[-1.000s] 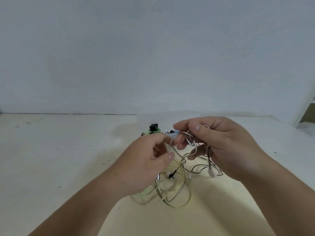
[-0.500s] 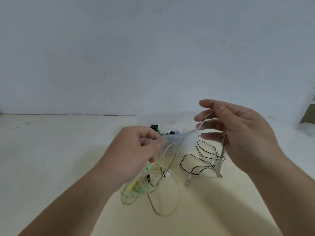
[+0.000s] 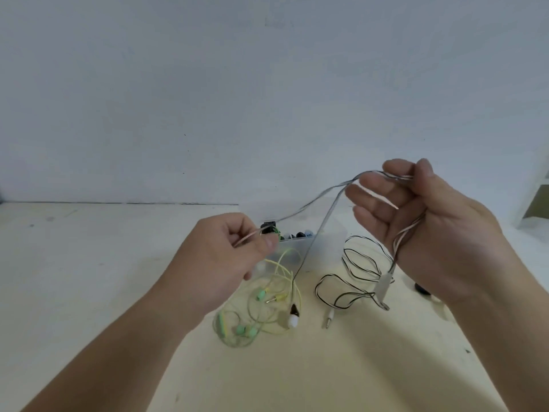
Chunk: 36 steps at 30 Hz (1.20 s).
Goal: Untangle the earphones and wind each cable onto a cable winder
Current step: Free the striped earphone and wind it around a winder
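left hand (image 3: 228, 257): raised over the bench (image 3: 89, 278), left of centre. fingers (image 3: 269, 242) curled in, thumb and forefinger clamped on one end of the black-and-white earphone cable (image 3: 315, 203).

right hand (image 3: 430, 230): held higher and to the right, palm turned toward the camera. thumb and forefinger pinch the same cable at the top of the hand. the other fingers (image 3: 365, 203) lie loosely spread to the left and hold nothing more.

cable, orientation: one taut strand runs from the left hand's pinch, low left, up to the right hand's pinch, high right. its long axis is a rising diagonal. a second strand drops from the right hand down and to the left, ending at a white earbud (image 3: 292, 321) that rests on or just over the bench. further strands cross the right palm and hang past the wrist to the inline remote (image 3: 383, 285), which hangs near upright. below it, slack loops lie on the bench. the jack plug (image 3: 329, 318) lies flat on the bench between the earbud and the remote, tip toward the camera.

green earphones (image 3: 261, 295): loose coil on the bench under the left hand, touching the white earbud's strand.

clear box (image 3: 297, 242): stands behind both sets, toward the wall. it holds small dark and green items, too small to identify.
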### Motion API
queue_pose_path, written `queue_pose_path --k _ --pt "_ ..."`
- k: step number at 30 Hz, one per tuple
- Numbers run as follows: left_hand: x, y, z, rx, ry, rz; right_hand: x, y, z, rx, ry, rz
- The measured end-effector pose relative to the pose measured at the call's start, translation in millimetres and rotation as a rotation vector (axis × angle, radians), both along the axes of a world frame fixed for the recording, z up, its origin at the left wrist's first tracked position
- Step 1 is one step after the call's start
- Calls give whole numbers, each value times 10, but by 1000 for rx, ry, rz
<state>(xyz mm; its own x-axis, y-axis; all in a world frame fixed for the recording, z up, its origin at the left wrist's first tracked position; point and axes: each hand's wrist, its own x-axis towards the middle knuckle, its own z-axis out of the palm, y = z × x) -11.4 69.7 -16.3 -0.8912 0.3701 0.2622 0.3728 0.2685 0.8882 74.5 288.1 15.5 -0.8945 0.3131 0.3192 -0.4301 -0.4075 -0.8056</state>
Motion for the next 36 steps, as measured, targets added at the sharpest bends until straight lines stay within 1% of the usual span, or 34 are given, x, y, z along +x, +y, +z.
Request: queue_pose_path --k 2,4,6,9,13,16,22,25,29,32,36 --pt "6 4 -31 -105 58 -18 -1 1 17 -54 45 26" --pt "-14 -4 -60 -161 69 -3 3 13 38 -90 75 34" --pt "-41 -17 -68 -157 65 22 -4 33 33 -96 85 43" --pt "4 4 -28 -116 131 42 -7 29 1 -48 49 62" --pt "118 66 -22 -53 167 -50 2 -49 -14 -10 27 122" --pt "125 86 -43 -8 121 -48 -3 -57 -9 -59 67 149" --pt "88 83 -65 -46 95 0 -12 31 20 -144 122 110" --pt "60 91 -92 -85 37 -34 -4 29 27 -167 128 111" --pt "35 79 -137 -139 -14 -69 14 51 75 -287 146 59" --pt "20 72 -147 -123 -17 -51 13 68 95 -362 131 22" --pt "26 58 -128 -53 -27 -70 2 85 81 -398 104 13"
